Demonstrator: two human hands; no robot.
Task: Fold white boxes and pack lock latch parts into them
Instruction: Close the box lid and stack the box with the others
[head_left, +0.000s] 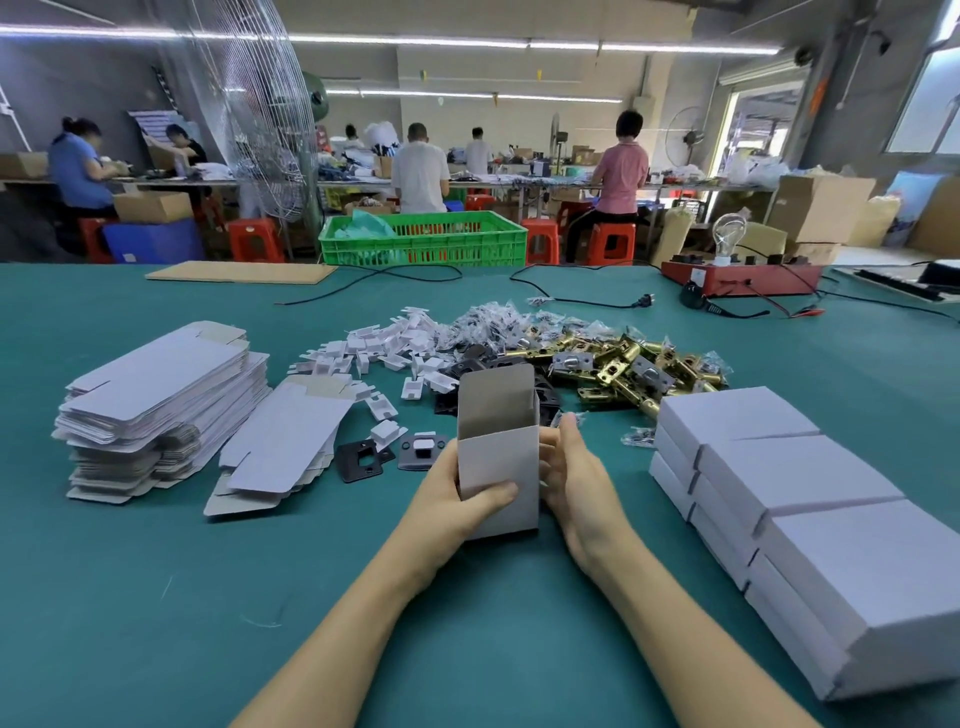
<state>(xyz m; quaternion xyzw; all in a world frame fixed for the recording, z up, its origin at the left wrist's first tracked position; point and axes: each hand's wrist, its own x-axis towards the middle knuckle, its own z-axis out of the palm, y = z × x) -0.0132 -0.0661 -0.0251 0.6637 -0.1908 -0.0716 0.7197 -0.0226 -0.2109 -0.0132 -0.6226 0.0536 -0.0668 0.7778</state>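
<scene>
Your left hand grips the white box, thumb curled across its front; the box stands upright over the green counter, top flap raised, mouth open. Your right hand lies along the box's right side, fingers fairly straight; their tips are hidden behind the box, so contact there is unclear. Box bottom is also hidden. Behind the box: brass latch parts, small white inserts, bagged pieces too small to make out. Two black strike plates lie just left of the box. Flat box blanks are stacked far left; closed boxes stacked right, cut off by the edge.
</scene>
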